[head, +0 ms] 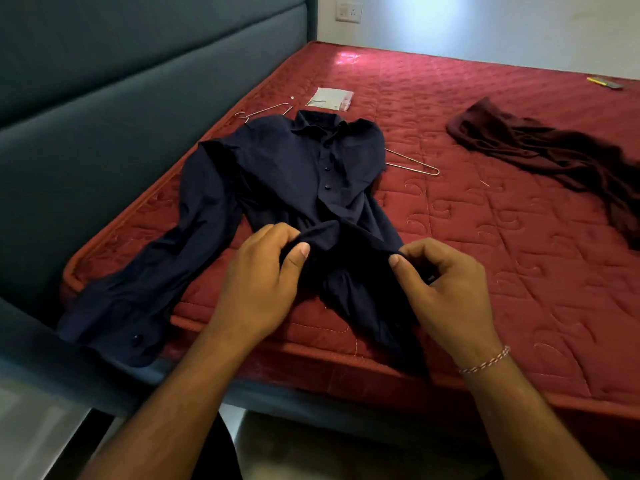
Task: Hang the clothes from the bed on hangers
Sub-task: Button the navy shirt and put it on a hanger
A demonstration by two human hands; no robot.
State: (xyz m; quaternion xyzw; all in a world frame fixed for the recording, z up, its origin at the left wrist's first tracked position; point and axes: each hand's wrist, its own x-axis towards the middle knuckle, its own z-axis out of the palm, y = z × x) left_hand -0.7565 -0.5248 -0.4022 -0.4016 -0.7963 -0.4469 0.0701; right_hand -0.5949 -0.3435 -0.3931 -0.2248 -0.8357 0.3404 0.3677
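A dark navy button-up shirt (pixel 284 168) lies face up on the red mattress (pixel 485 237), collar toward the far side, one long sleeve trailing over the near left corner. My left hand (pixel 263 282) and my right hand (pixel 446 289) both pinch the shirt's bottom hem, bunching the cloth between them. A thin wire hanger (pixel 414 164) pokes out from under the shirt's right shoulder, and another wire hanger (pixel 265 110) shows past its left shoulder. A dark maroon garment (pixel 554 150) lies crumpled at the right of the mattress.
A grey padded headboard (pixel 121 98) runs along the left side. A clear plastic packet (pixel 330 98) lies beyond the collar. A small yellow and grey object (pixel 604 83) rests near the far right edge. White wall with a socket (pixel 348 12) behind.
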